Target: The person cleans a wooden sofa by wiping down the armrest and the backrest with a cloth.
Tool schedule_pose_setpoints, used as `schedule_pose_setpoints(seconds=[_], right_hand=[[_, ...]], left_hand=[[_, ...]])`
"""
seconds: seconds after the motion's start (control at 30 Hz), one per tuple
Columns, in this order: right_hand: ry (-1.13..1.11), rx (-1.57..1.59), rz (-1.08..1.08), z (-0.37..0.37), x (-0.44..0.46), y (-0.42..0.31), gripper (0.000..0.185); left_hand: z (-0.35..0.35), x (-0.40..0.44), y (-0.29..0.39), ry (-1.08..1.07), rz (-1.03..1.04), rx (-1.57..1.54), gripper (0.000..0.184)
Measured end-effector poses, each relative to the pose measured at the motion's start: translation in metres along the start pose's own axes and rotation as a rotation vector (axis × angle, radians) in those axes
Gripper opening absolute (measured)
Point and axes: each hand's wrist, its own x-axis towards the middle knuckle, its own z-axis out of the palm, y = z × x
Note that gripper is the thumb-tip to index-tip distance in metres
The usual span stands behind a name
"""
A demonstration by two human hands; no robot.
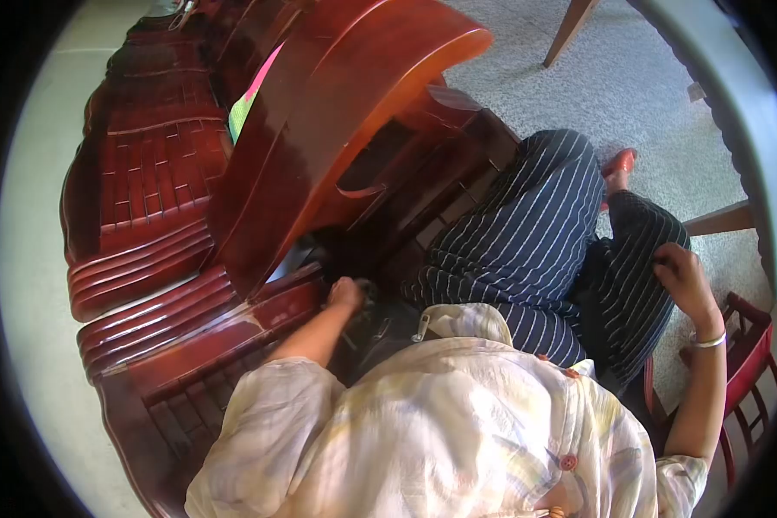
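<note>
My left hand (346,295) is low beside the dark red wooden armrest (289,302), its fingers curled in. It is next to a dark, blurred object, and I cannot make out what the fingers hold. Close by, a black bag-like item (380,337) with zip pulls lies partly under the pale plaid shirt (475,414). My right hand (685,278) rests on the knee of the dark striped trousers (643,259), fingers loosely bent and holding nothing visible. A silver bangle (710,342) circles that wrist.
A wooden bench (160,173) with a slatted seat runs along the left. Its large curved wooden piece (319,121) rises in front. Pink and green material (250,99) shows behind it. A red chair (751,345) stands at right, near a pale table edge (751,104). Speckled floor (527,43) lies ahead.
</note>
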Motion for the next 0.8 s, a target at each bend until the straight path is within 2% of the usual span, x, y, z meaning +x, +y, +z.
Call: schedule_pose_setpoints(seconds=[0.03,0.1,0.17,0.3,0.37,0.6,0.67,0.7,0.77,0.8], right_hand=[[0.000,0.003,0.001,0.000,0.000,0.000,0.018],[-0.001,0.038,0.010,0.000,0.000,0.000,0.019],[0.000,0.033,0.014,0.000,0.001,0.000,0.019],[-0.009,0.051,0.002,-0.003,0.000,0.000,0.018],[-0.014,0.054,-0.001,-0.004,-0.001,0.000,0.018],[-0.034,0.081,0.020,-0.005,0.000,-0.005,0.016],[-0.023,0.077,0.000,-0.003,0.000,0.001,0.016],[-0.012,0.076,-0.022,-0.003,0.000,0.002,0.016],[-0.036,0.075,0.028,-0.007,-0.001,-0.006,0.015],[-0.056,0.074,0.075,-0.009,-0.001,-0.011,0.015]], left_hand=[[-0.002,0.003,0.008,0.001,0.000,0.003,0.026],[-0.011,0.010,0.030,0.038,0.142,0.021,0.030],[-0.036,0.004,0.069,-0.029,0.120,-0.011,0.032],[-0.064,0.001,0.134,0.042,0.293,-0.063,0.033],[-0.082,-0.008,0.168,-0.001,0.348,-0.092,0.031],[-0.103,-0.012,0.264,0.165,0.729,-0.184,0.021],[-0.097,-0.002,0.284,0.228,0.880,-0.329,0.019],[-0.097,-0.002,0.284,0.228,0.883,-0.331,0.019],[-0.093,-0.003,0.279,0.366,1.000,-0.266,0.018],[-0.094,-0.008,0.265,0.325,1.072,-0.240,0.018]])
